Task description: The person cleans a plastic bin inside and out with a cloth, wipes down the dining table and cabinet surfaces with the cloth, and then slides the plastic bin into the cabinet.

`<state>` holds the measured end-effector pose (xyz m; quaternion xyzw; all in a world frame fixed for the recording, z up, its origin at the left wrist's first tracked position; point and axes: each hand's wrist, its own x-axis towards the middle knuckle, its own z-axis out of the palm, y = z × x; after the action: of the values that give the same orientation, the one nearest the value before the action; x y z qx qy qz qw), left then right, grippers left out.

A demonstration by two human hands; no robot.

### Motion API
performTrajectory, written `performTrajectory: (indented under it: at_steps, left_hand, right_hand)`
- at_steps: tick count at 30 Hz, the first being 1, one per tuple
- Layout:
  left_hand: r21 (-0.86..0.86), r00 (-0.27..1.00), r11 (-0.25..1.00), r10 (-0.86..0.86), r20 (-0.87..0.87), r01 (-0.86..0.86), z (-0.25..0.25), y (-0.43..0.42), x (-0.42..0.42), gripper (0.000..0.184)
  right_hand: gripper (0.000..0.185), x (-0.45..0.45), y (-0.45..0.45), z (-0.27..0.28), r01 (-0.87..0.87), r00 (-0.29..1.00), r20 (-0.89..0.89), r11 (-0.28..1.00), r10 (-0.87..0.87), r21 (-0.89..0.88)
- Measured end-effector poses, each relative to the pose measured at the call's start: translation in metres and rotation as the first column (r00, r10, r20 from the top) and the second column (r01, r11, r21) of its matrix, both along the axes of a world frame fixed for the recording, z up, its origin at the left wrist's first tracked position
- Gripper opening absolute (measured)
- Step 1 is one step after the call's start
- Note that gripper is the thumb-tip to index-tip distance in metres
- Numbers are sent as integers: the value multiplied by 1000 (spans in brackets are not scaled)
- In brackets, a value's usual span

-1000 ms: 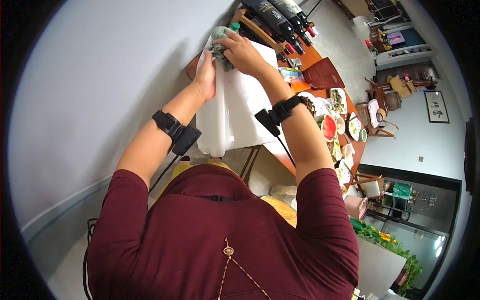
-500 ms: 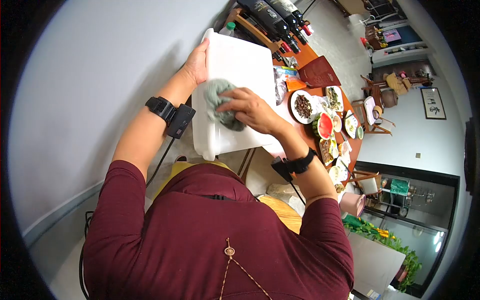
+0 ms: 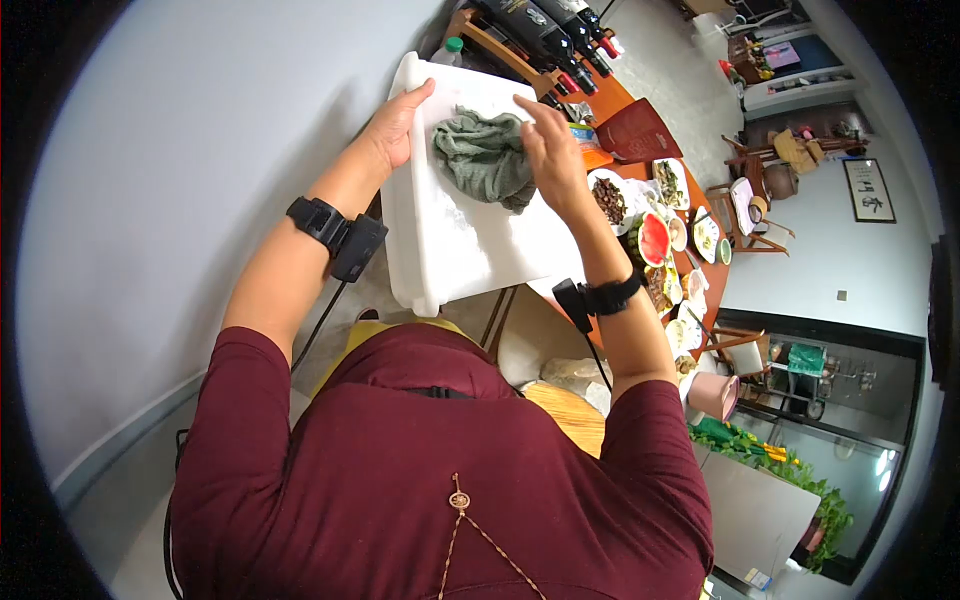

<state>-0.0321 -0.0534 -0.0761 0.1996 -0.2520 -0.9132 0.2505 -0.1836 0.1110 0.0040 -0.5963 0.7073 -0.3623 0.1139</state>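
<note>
Atop the white bin [image 3: 480,255]: green cloth [image 3: 485,160], likely soft, light, best bunched mid-fold; left grip [image 3: 397,125] clasps bin rim [image 3: 408,230], right grip [image 3: 554,160] spread at cloth edge.

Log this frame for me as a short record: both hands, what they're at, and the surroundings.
Left hand: at the rim of the white plastic box-shaped container, fingers partly hidden
Right hand: open, fingers extended, beside the crumpled grey-green cloth; contact unclear
Cloth: bunched on the container's white face
Beyond container: clear bottle with green cap; dark glass bottles lying on their sides
Reddish-brown table: holds dishes and a cut watermelon with red flesh
</note>
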Motion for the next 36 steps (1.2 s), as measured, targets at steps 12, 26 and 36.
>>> performTrajectory:
  at_steps: [12,26,36]
  left_hand:
    - [-102,995,993,69,72,-61,-8,-7,-8,38]
    - [-211,977,970,158,146,-125,-16,-8,-17,42]
    - [-209,976,968,167,140,-136,-16,-9,-18,45]
  right_hand:
    - [53,-2,-38,-55,-99,894,-421,984,153,146]
    - [50,-60,-20,-72,230,951,-248,960,-187,157]
    - [52,-9,90,-52,92,961,-272,985,-49,148]
